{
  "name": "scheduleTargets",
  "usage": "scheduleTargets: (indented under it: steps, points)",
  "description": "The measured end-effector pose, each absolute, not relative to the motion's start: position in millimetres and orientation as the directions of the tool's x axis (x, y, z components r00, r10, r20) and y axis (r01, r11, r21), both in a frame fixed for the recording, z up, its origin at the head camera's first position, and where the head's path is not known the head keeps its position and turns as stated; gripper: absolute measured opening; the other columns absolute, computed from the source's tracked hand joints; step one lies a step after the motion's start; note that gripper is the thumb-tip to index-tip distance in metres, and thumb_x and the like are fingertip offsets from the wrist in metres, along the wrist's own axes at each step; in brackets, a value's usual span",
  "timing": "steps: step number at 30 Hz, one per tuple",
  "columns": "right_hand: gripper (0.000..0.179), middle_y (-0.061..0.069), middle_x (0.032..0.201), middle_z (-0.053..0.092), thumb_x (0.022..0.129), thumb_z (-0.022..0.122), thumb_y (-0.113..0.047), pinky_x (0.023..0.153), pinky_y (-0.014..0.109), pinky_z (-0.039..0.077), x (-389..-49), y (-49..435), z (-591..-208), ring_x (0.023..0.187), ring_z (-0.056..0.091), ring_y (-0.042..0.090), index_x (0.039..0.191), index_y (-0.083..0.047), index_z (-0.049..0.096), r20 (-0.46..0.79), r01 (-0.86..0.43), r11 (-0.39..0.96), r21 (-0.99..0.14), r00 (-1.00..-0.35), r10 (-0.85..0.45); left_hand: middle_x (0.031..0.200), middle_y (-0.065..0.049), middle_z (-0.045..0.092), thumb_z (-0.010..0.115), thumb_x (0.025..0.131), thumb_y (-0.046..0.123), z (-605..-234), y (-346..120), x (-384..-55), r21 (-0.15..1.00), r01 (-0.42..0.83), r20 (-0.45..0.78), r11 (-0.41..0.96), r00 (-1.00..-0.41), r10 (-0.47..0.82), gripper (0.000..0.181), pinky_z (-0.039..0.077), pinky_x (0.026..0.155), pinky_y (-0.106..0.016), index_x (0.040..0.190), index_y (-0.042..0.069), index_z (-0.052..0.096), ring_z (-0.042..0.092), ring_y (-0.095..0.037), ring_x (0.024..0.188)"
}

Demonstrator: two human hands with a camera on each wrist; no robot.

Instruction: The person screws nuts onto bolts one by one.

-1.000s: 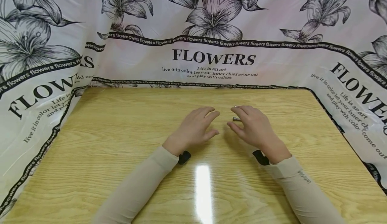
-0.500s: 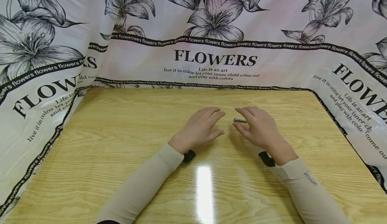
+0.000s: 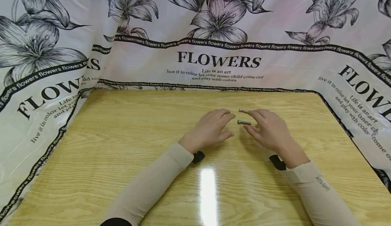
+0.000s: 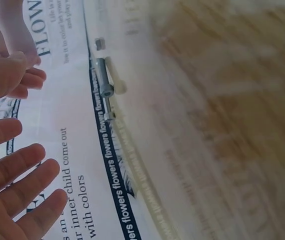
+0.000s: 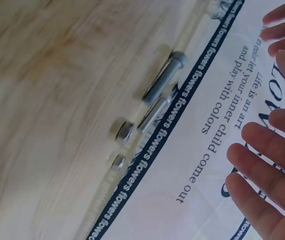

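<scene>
In the head view two metal bolts lie on the table, a nearer bolt (image 3: pixel 244 122) and a farther bolt (image 3: pixel 242 110) partly covered by fingers. My right hand (image 3: pixel 270 131) hovers over and beside their right ends, its fingers loosely extended and holding nothing. A small nut (image 3: pixel 257 126) peeks out below its fingers. To the left of the bolts my left hand (image 3: pixel 210 129) is held with loose fingers, nothing in it. The right wrist view shows a thicker bolt (image 5: pixel 165 80), a thinner bolt (image 5: pixel 156 111), a larger nut (image 5: pixel 125 131) and a smaller nut (image 5: pixel 118 162).
The wooden table (image 3: pixel 137 127) has a bright light reflection (image 3: pixel 208 195) near its front. Flower-printed white cloth (image 3: pixel 218 66) stands behind the table and along both sides.
Both hands have moved to the right, the right hand farther. More of the two bolts shows now, and a nut has come into sight. The head view has shifted slightly.
</scene>
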State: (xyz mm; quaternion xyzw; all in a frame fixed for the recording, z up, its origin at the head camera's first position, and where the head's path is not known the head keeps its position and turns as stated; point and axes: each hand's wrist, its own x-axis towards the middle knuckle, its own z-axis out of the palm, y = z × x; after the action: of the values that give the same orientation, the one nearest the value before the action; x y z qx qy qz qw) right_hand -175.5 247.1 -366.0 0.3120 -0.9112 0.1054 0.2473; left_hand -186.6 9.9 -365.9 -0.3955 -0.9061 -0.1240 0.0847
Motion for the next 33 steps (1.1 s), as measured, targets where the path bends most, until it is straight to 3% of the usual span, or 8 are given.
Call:
scheduleTargets:
  steps: [13,33]
  points:
    - [0.048,0.017,0.107,0.065,0.079,0.077,-0.027,0.079,0.050,0.051,-175,263,-369,0.097,0.062,0.036,0.116,-0.001,0.061,0.473,-0.572,0.819,-0.032,-0.731,-0.492,0.136,-0.001,0.047,0.061,0.091,0.045,-370,26,-193,0.165,0.740,0.218,0.652,-0.672,0.707,0.060,0.039,0.102,-0.030,0.141,0.015,0.045,0.047,-0.015,0.122]
    - [0.045,0.018,0.112,0.064,0.081,0.077,-0.026,0.080,0.051,0.050,-180,279,-372,0.101,0.061,0.037,0.115,-0.002,0.062,0.434,-0.530,0.846,-0.066,-0.778,-0.454,0.131,0.001,0.050,0.061,0.092,0.042,-374,41,-203,0.187,0.727,0.167,0.660,-0.686,0.708,0.055,0.041,0.097,-0.026,0.139,0.017,0.047,0.049,-0.012,0.115]
